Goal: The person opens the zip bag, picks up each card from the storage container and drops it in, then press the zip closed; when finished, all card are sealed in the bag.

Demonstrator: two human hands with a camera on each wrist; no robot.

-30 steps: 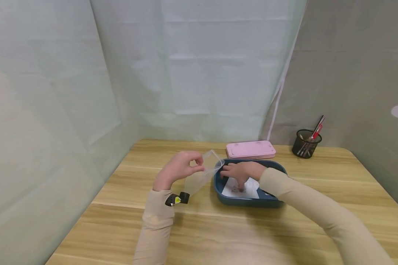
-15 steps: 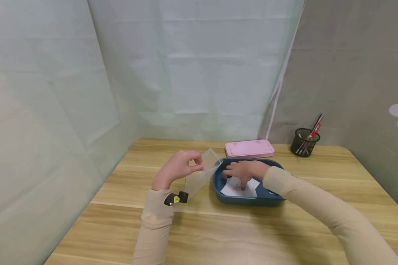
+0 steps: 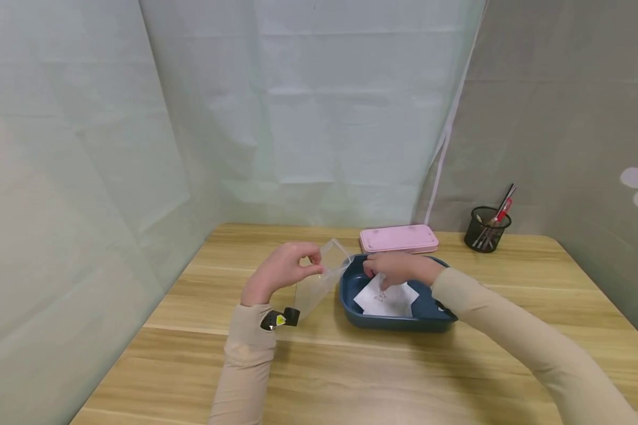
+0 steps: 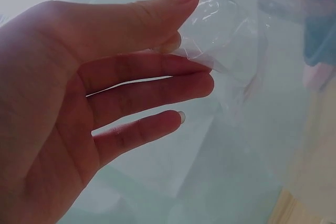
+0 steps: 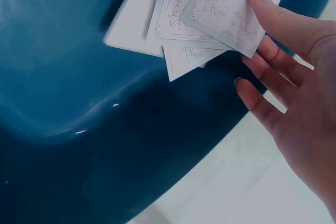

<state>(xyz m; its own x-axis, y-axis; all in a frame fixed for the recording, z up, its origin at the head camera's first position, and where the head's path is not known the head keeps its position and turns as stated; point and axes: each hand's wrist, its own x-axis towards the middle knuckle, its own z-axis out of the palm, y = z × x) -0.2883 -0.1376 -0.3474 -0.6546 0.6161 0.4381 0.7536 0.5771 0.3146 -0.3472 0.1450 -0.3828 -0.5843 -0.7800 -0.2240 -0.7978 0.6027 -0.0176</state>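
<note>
My left hand (image 3: 284, 273) pinches the edge of a clear plastic bag (image 3: 315, 289) between thumb and index finger. In the left wrist view the other fingers stretch out beside the bag's crinkled film (image 4: 226, 35). The bag's mouth gapes toward the blue basin (image 3: 399, 324) on its right. Inside that basin, my right hand (image 3: 399, 268) pinches small white paper cards (image 3: 385, 304). Seen from the right wrist, several overlapping cards (image 5: 210, 22) carry fine line drawings and ornamental borders, and the thumb presses on the top one. The index finger is hidden behind the cards.
A pink case (image 3: 400, 238) lies just behind the basin. Farther right, a black mesh pen holder (image 3: 487, 230) holds pens and other sticks. Pale cloth curtains (image 3: 324, 118) hang behind the wooden table (image 3: 345, 378).
My right hand has drawn its fingers together on the cards and raised them slightly, and more of the cards shows. The left hand stays nearly where it was with the bag.
</note>
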